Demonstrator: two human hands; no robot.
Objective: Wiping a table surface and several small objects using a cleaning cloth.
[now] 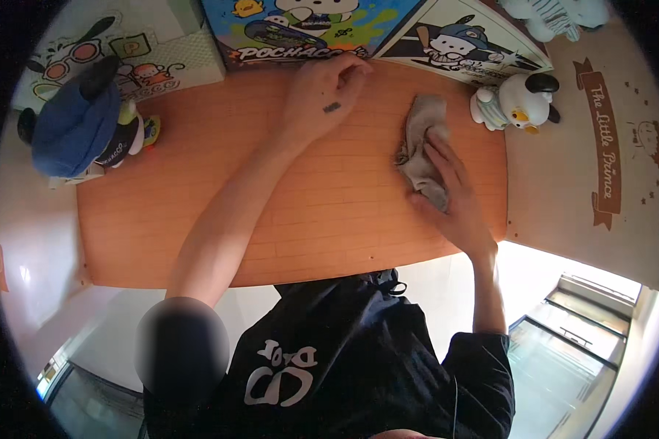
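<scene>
Fingers (455,162) of the right hand (461,216) are stretched out over the right side of a crumpled grey-brown cloth (422,121), the thumb apart from them near its lower end; whether they pinch it, I cannot tell. In the head view, the cloth lies on the right part of an orange-brown board (307,227) with a plank pattern. Fingers of the left hand (337,91) are curled just beside the bottom of a blue illustrated box (307,22); whether they hold anything is hidden. That box, a pale printed box (201,62) to its left and a black-and-white illustrated panel (458,45) to its right block the far edge. A blue-capped figure (77,124) fills the left corner, covering part of the pale box. Beyond the cloth, a white black-eared figure (509,102) stands near the right wall (564,183), which bears a brown ribbon design.
</scene>
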